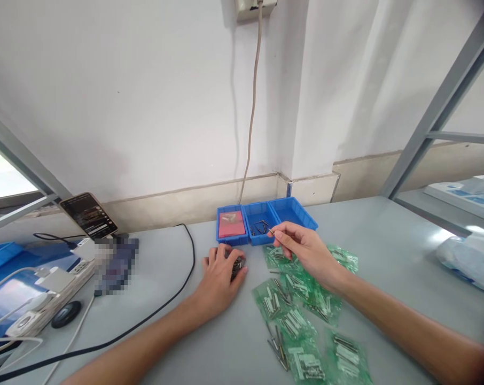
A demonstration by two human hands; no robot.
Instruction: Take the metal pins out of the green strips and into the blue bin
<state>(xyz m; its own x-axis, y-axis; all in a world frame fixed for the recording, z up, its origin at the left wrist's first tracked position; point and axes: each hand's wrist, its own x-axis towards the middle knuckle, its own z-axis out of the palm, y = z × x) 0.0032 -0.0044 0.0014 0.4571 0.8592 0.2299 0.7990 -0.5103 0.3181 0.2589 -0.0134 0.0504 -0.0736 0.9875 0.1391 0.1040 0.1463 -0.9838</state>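
Note:
My left hand (220,275) rests on the table with its fingers curled round a small heap of dark metal parts (237,266). Those parts are too small to name exactly. Held in a pinch by my right hand (300,245) is a thin metal pin (271,231), just in front of the bins. The middle blue bin (262,206) holds several dark slender metal pieces. A red card and a small clear packet lie in the left blue bin (218,227). Below my right hand spread several green plastic bags (292,323) of metal pins, with loose pins (279,346) among them.
The right blue bin (294,211) stands against the wall. A black cable (162,309) curves across the table at left, near a power strip (52,299), a propped phone (88,215) and a black mouse-like object (66,314). A plastic-wrapped package (468,259) lies at far right.

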